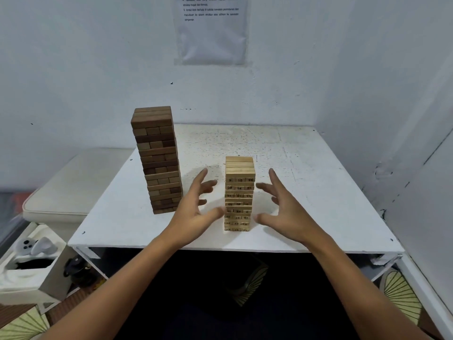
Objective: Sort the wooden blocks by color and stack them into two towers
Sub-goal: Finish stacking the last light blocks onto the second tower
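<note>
Two block towers stand on the white table (306,168). The tall dark brown tower (158,159) is at the left. A shorter light wood tower (239,195) with printed numbers stands near the front middle. My left hand (196,212) hovers just left of the light tower, fingers spread, holding nothing. My right hand (284,209) mirrors it on the tower's right side, fingers spread and empty. Neither hand plainly touches the tower.
White walls close in behind and to the right, with a printed sheet (210,30) taped up. A cushioned seat (76,185) sits left of the table. A white box (31,261) with controllers is at lower left.
</note>
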The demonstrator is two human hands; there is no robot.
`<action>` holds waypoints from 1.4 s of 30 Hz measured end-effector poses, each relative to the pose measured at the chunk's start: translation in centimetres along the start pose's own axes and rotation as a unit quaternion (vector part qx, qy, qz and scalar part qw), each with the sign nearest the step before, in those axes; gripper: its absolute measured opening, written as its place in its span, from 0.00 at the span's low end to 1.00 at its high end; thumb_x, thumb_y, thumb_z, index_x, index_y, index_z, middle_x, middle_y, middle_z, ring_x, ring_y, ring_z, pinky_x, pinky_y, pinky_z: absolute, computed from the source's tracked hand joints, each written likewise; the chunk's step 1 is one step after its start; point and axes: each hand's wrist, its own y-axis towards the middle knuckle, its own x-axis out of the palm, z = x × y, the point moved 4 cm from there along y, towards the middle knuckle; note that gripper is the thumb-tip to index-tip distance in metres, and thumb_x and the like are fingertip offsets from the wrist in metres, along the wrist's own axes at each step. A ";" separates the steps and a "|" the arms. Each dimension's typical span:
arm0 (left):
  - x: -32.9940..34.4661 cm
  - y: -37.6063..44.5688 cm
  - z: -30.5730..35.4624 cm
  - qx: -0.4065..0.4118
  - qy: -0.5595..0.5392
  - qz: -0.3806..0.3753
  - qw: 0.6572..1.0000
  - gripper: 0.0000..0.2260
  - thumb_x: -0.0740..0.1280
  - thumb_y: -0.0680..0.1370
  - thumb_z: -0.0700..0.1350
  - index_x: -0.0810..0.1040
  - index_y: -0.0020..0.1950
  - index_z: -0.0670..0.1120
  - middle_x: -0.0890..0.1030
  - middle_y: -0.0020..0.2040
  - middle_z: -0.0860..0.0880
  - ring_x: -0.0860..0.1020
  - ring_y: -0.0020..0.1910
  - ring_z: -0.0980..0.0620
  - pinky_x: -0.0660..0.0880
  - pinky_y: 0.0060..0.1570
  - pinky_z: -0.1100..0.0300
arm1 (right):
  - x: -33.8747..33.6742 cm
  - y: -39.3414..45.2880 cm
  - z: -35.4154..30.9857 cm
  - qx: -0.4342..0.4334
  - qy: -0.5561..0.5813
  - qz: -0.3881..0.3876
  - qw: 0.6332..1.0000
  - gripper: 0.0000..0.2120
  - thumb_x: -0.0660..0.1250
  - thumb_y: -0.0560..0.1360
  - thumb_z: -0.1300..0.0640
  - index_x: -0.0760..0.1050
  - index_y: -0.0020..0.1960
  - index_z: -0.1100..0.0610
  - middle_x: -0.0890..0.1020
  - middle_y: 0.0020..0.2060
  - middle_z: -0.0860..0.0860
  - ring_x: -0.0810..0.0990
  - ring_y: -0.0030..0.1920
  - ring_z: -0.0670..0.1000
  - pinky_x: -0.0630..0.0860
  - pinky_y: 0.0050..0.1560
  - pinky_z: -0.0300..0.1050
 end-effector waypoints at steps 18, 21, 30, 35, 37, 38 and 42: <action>1.1 1.2 -3.0 -0.014 0.122 -0.089 0.988 0.47 0.81 0.64 0.50 0.55 0.73 0.57 0.75 0.52 0.63 0.75 0.56 0.58 0.68 0.57 0.63 | 2.3 0.8 2.6 0.004 -0.061 0.000 0.998 0.63 0.80 0.65 0.52 0.32 0.77 0.43 0.74 0.52 0.33 0.69 0.67 0.43 0.64 0.70 0.44; 1.3 1.3 -3.0 -0.007 0.107 -0.083 0.991 0.46 0.82 0.63 0.49 0.56 0.71 0.57 0.74 0.50 0.65 0.75 0.56 0.59 0.68 0.56 0.63 | 2.5 1.1 2.8 -0.001 -0.052 0.002 0.999 0.64 0.80 0.64 0.50 0.31 0.77 0.42 0.77 0.56 0.39 0.71 0.66 0.43 0.66 0.69 0.45; 1.8 1.9 -3.0 -0.005 0.089 -0.093 0.992 0.47 0.83 0.61 0.49 0.54 0.69 0.61 0.75 0.51 0.61 0.75 0.57 0.57 0.69 0.59 0.62 | 2.7 1.7 3.0 -0.017 -0.039 -0.007 0.999 0.65 0.80 0.63 0.50 0.30 0.76 0.39 0.77 0.53 0.37 0.72 0.64 0.43 0.67 0.69 0.47; 1.9 2.2 -2.9 -0.007 0.087 -0.099 0.991 0.48 0.82 0.62 0.48 0.55 0.72 0.56 0.76 0.50 0.60 0.75 0.57 0.55 0.69 0.60 0.60 | 2.6 1.9 2.8 -0.030 -0.034 -0.010 0.999 0.64 0.80 0.62 0.50 0.33 0.77 0.38 0.78 0.52 0.38 0.73 0.63 0.43 0.69 0.68 0.51; 1.9 2.3 -2.9 -0.003 0.086 -0.097 0.992 0.48 0.82 0.62 0.47 0.55 0.73 0.56 0.76 0.50 0.60 0.75 0.56 0.56 0.69 0.58 0.61 | 2.6 2.0 2.8 -0.034 -0.032 -0.010 0.999 0.64 0.80 0.61 0.49 0.33 0.77 0.38 0.79 0.52 0.39 0.73 0.63 0.44 0.70 0.68 0.53; 1.9 2.3 -2.9 -0.002 0.084 -0.096 0.992 0.48 0.82 0.62 0.47 0.55 0.72 0.56 0.76 0.50 0.61 0.75 0.56 0.57 0.69 0.58 0.62 | 2.6 2.1 2.8 -0.035 -0.033 -0.010 0.999 0.64 0.80 0.61 0.49 0.34 0.77 0.37 0.79 0.52 0.39 0.73 0.63 0.44 0.70 0.68 0.53; 2.0 2.5 -3.2 0.003 0.076 -0.094 0.993 0.48 0.83 0.62 0.46 0.55 0.71 0.58 0.77 0.49 0.59 0.76 0.56 0.57 0.70 0.59 0.62 | 2.6 2.3 2.8 -0.039 -0.031 -0.011 0.999 0.63 0.79 0.60 0.48 0.35 0.76 0.36 0.80 0.52 0.42 0.75 0.61 0.45 0.71 0.66 0.54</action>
